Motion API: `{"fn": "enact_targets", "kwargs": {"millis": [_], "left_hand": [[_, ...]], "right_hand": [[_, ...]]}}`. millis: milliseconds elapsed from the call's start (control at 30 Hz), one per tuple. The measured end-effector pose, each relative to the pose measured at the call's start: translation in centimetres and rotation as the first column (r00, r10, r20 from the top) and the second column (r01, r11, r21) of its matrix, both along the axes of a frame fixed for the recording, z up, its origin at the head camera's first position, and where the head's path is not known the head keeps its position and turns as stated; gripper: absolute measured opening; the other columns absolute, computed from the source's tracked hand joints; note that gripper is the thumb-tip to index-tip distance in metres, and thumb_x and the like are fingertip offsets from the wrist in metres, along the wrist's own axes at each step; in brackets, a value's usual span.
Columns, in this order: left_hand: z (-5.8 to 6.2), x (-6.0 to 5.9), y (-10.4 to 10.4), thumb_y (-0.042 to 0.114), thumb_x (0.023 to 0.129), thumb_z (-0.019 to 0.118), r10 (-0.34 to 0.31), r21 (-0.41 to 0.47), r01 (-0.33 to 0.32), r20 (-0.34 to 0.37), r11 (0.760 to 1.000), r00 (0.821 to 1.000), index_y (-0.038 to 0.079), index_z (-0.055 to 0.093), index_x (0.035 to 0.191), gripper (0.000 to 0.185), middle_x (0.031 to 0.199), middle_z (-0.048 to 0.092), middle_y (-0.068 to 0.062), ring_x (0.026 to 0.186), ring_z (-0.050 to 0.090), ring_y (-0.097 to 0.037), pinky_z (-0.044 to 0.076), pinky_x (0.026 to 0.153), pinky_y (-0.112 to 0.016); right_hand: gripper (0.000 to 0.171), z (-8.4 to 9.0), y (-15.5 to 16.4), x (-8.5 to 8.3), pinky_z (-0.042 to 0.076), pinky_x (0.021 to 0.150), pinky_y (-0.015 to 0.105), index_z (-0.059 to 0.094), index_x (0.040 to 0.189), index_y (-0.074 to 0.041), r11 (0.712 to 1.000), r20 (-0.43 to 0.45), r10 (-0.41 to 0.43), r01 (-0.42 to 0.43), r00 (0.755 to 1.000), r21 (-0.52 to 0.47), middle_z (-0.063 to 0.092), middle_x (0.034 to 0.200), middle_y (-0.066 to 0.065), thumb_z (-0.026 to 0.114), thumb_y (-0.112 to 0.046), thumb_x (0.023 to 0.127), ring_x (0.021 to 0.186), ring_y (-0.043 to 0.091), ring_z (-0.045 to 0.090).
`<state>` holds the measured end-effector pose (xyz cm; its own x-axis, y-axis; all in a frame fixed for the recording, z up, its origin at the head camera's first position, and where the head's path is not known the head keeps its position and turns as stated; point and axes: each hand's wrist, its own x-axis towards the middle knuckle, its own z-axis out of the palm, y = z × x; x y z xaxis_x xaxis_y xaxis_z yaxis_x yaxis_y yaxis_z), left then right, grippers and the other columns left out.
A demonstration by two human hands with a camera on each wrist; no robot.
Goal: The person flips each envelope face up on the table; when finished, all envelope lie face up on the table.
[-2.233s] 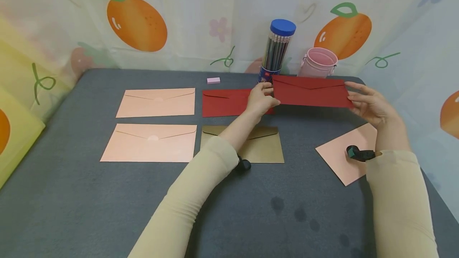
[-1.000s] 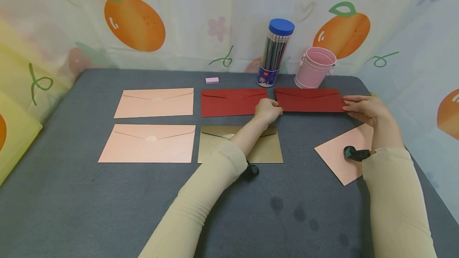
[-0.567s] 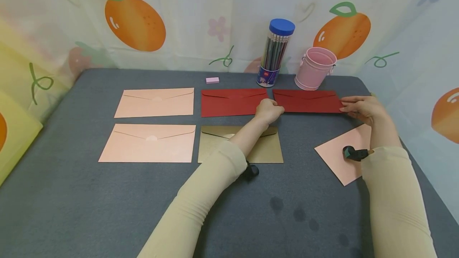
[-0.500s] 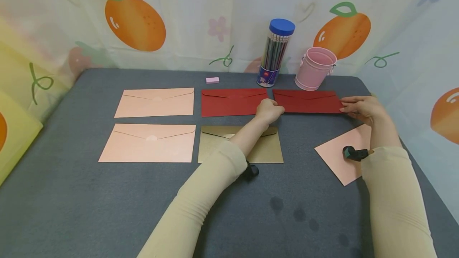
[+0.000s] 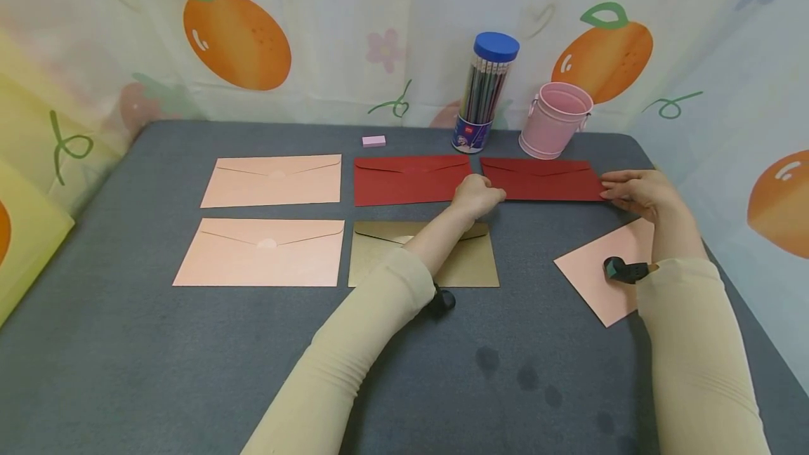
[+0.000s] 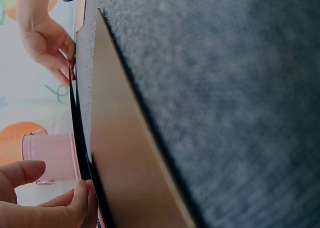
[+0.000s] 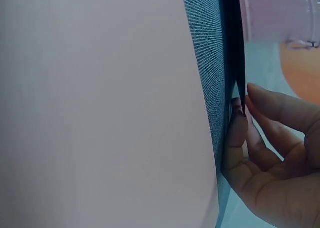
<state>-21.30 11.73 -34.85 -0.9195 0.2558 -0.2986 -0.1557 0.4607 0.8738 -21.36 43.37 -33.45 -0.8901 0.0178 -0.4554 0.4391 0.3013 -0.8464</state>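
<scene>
In the head view, my right hand (image 5: pixel 641 192) pinches the right end of a red envelope (image 5: pixel 543 180); the right wrist view shows that corner between the thumb (image 7: pixel 270 100) and fingers. My left hand (image 5: pixel 475 196) is at the envelope's left end, over the gap to a second red envelope (image 5: pixel 407 177). In the left wrist view, its fingertips (image 6: pixel 80 200) touch the low edge of the envelope, while the thumb (image 6: pixel 30 172) stands apart from them. Beneath the left forearm lies a gold envelope (image 5: pixel 468 265), partly hidden.
Two peach envelopes (image 5: pixel 272 181) lie at the left, one behind the other. Another peach envelope (image 5: pixel 600 258) lies slanted under the right wrist. Behind stand a blue-capped tube of pencils (image 5: pixel 485 90) and a pink bucket (image 5: pixel 556 121), with a small lilac block (image 5: pixel 373 141) to their left.
Both hands have lowered the raised red envelope to the table beside the other red one, uncovering the bucket's base. In the last half second hardly anything has shifted.
</scene>
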Motion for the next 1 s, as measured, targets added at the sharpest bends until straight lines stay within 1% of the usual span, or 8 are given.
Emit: {"fn": "enact_targets", "kwargs": {"millis": [233,433,500,600,700,800,900,1000], "left_hand": [[0.3,0.3,0.1,0.021,0.096,0.057,0.007,-0.063,-0.010,-0.046,0.998,0.999,0.001,0.057,0.135,0.043,0.145,0.055,-0.010,0.131,0.053,-0.027,0.049,0.107,-0.042],[0.3,0.3,0.0,0.021,0.096,0.057,-0.003,-0.084,-0.001,-0.051,0.996,0.999,0.001,0.055,0.137,0.045,0.145,0.055,-0.011,0.131,0.054,-0.026,0.049,0.107,-0.041],[0.3,0.3,0.1,0.021,0.096,0.057,-0.024,-0.105,0.015,-0.084,0.994,0.996,0.000,0.057,0.134,0.044,0.141,0.058,-0.012,0.129,0.055,-0.026,0.050,0.106,-0.040],[0.3,0.4,0.4,0.019,0.095,0.058,-0.070,-0.150,0.047,-0.155,0.988,0.985,-0.001,0.060,0.130,0.040,0.134,0.061,-0.013,0.126,0.055,-0.026,0.050,0.102,-0.037],[0.4,0.7,1.1,0.019,0.094,0.060,-0.138,-0.219,0.088,-0.222,0.972,0.965,0.000,0.060,0.130,0.041,0.132,0.062,-0.013,0.128,0.054,-0.025,0.049,0.103,-0.035],[0.6,1.3,2.0,0.020,0.091,0.065,-0.226,-0.285,0.149,-0.262,0.947,0.938,0.005,0.057,0.137,0.048,0.137,0.061,-0.010,0.133,0.052,-0.024,0.048,0.107,-0.033],[0.7,2.3,2.9,0.020,0.089,0.068,-0.345,-0.327,0.250,-0.278,0.912,0.896,0.006,0.056,0.138,0.053,0.135,0.063,-0.008,0.129,0.055,-0.022,0.048,0.103,-0.031],[0.6,3.4,3.7,0.020,0.087,0.071,-0.456,-0.326,0.366,-0.269,0.872,0.848,0.006,0.053,0.140,0.058,0.134,0.064,-0.008,0.124,0.058,-0.019,0.049,0.099,-0.028]], "right_hand": [[0.032,0.2,-0.2,0.0,0.056,0.079,0.013,0.068,0.082,-0.040,1.000,0.017,0.000,0.000,1.000,-0.016,0.070,0.084,-0.023,0.061,-0.012,0.097,0.083,-0.008,0.066],[0.028,0.4,-0.3,0.0,0.056,0.080,0.013,0.067,0.085,-0.039,1.000,0.003,0.028,-0.028,1.000,0.000,0.068,0.085,-0.024,0.060,-0.016,0.098,0.084,-0.009,0.065],[0.022,0.4,-0.1,0.1,0.055,0.080,0.013,0.066,0.089,-0.038,0.999,-0.009,0.044,-0.043,0.999,0.030,0.066,0.087,-0.026,0.061,-0.018,0.098,0.085,-0.010,0.064],[0.012,0.5,0.3,0.4,0.055,0.081,0.012,0.061,0.103,-0.034,0.992,-0.031,0.083,-0.080,0.996,0.098,0.062,0.090,-0.032,0.060,-0.022,0.098,0.087,-0.013,0.062],[0.013,0.9,0.8,0.7,0.054,0.082,0.011,0.057,0.108,-0.036,0.981,-0.044,0.120,-0.111,0.992,0.159,0.057,0.092,-0.037,0.060,-0.027,0.098,0.088,-0.014,0.060],[0.013,1.3,1.4,1.2,0.053,0.081,0.010,0.057,0.104,-0.042,0.973,-0.050,0.139,-0.128,0.989,0.192,0.056,0.092,-0.038,0.061,-0.030,0.098,0.088,-0.015,0.060],[0.014,1.6,1.9,1.7,0.053,0.080,0.009,0.055,0.107,-0.043,0.962,-0.052,0.165,-0.149,0.985,0.231,0.056,0.091,-0.039,0.059,-0.032,0.099,0.088,-0.018,0.058],[0.018,1.5,2.5,2.5,0.052,0.080,0.009,0.052,0.115,-0.040,0.950,-0.055,0.184,-0.164,0.981,0.266,0.054,0.092,-0.041,0.057,-0.033,0.100,0.089,-0.021,0.056]]}}
